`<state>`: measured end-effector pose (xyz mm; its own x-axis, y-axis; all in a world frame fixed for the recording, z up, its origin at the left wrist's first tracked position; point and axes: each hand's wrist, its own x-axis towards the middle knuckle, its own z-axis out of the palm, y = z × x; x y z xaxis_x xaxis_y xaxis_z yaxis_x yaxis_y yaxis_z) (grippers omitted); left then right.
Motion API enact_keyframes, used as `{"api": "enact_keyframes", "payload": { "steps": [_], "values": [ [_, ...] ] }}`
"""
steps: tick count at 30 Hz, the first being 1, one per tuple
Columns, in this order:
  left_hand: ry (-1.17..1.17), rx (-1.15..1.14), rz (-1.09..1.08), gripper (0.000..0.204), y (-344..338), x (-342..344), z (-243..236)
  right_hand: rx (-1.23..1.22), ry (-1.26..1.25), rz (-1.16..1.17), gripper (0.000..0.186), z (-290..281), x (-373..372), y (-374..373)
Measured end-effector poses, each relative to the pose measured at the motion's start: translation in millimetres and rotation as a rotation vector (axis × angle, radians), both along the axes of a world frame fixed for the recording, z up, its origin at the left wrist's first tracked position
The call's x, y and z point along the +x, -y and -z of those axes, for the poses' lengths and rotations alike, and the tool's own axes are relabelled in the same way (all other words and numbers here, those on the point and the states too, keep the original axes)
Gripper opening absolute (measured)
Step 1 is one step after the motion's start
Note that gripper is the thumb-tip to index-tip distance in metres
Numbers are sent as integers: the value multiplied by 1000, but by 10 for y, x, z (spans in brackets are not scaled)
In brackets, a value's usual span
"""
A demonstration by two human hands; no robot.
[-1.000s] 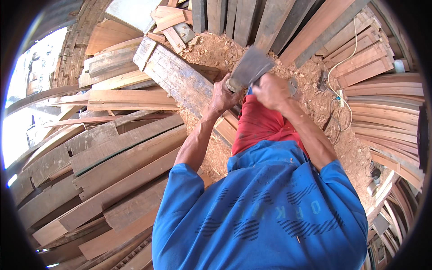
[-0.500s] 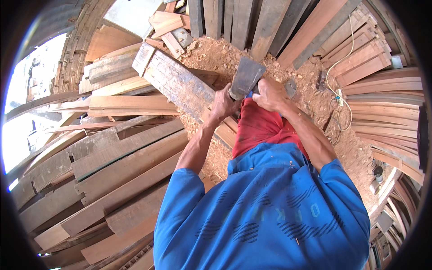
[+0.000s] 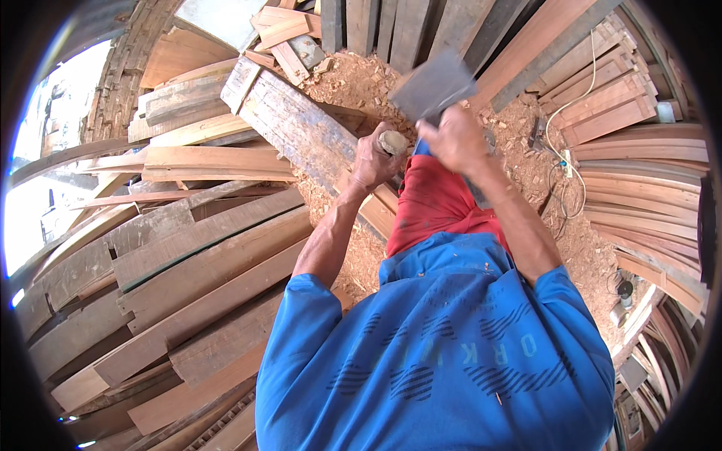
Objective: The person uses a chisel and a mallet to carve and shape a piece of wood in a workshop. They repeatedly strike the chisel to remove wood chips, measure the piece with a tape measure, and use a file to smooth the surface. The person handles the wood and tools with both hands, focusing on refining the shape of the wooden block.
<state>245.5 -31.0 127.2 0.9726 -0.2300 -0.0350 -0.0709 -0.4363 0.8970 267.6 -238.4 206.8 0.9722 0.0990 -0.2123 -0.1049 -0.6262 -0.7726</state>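
My left hand [image 3: 371, 161] is wrapped round a chisel, whose pale, round, worn handle end [image 3: 392, 142] points up; its blade is hidden below the fist. My right hand [image 3: 456, 143] grips a mallet with a grey, blocky head [image 3: 434, 86], smeared by motion. The mallet is raised up and to the right of the chisel, apart from it. Beneath my left hand lies a thick, scuffed beam [image 3: 293, 120] running diagonally from far left, with a narrow strip across its far end. A lighter piece of wood [image 3: 378, 212] shows beside my left wrist, near my red-clad leg.
Stacked planks [image 3: 203, 255] fill the left side. Dark boards [image 3: 406, 34] lean at the back, and more boards [image 3: 639, 195] are piled on the right. Wood chips [image 3: 361, 83] cover the floor. A pale cable [image 3: 575, 101] loops down at the right, near a small grinder-like object [image 3: 624, 289].
The mallet has lifted off the chisel's handle end, moving up and to the right with my right hand. The chisel's butt is now uncovered. My left hand stays nearly in place.
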Motion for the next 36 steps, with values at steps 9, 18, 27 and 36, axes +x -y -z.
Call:
{"api": "enact_keyframes", "payload": {
  "steps": [9, 18, 27, 36],
  "values": [
    [-68, 109, 20, 38, -28, -46, 277, -123, 18, 22, 40, 264, 27, 45],
    [-192, 145, 106, 31, -94, 22, 295, -230, -252, -172, 45, 427, -154, 206],
    [38, -64, -103, 20, 185, 409, -186, 206, 87, 110, 26, 33, 2, 604],
    [80, -15, -27, 18, 101, 393, 163, 241, -2, 317, 29, -673, -15, 682]
  ]
}}
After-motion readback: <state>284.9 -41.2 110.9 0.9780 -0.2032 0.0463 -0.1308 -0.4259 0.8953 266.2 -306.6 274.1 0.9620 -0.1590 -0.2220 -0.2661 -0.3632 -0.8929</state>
